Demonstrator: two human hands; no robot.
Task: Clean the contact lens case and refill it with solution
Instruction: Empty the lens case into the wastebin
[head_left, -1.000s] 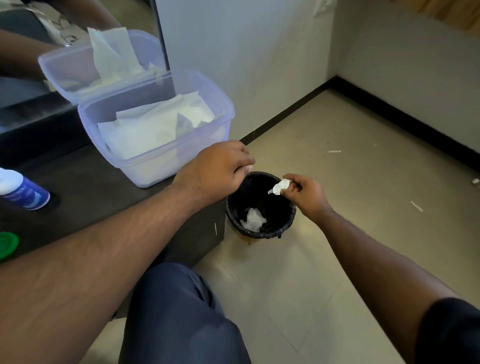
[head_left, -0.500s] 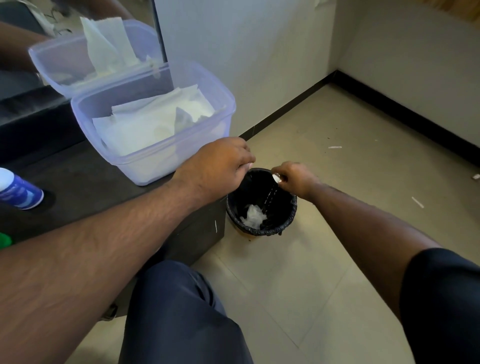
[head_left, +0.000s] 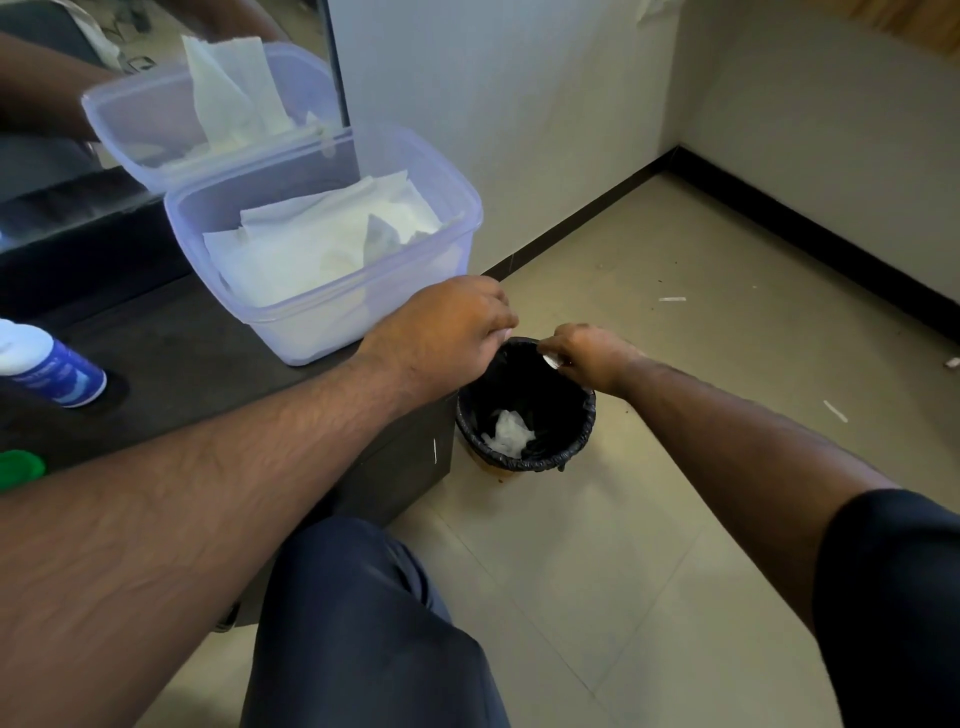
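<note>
A small white object, seemingly part of the contact lens case (head_left: 549, 359), is pinched in the curled right hand (head_left: 589, 356) above the black-lined round waste bin (head_left: 582, 447), presumably for emptying. At nine o'clock, the left hand (head_left: 441, 332) is held curled; its grip cannot be told. A crumpled white tissue (head_left: 508, 432) is seen inside.

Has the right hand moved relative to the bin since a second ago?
Yes. The right hand has shifted from over the middle of the bin toward its far rim, turning knuckles-up.
</note>
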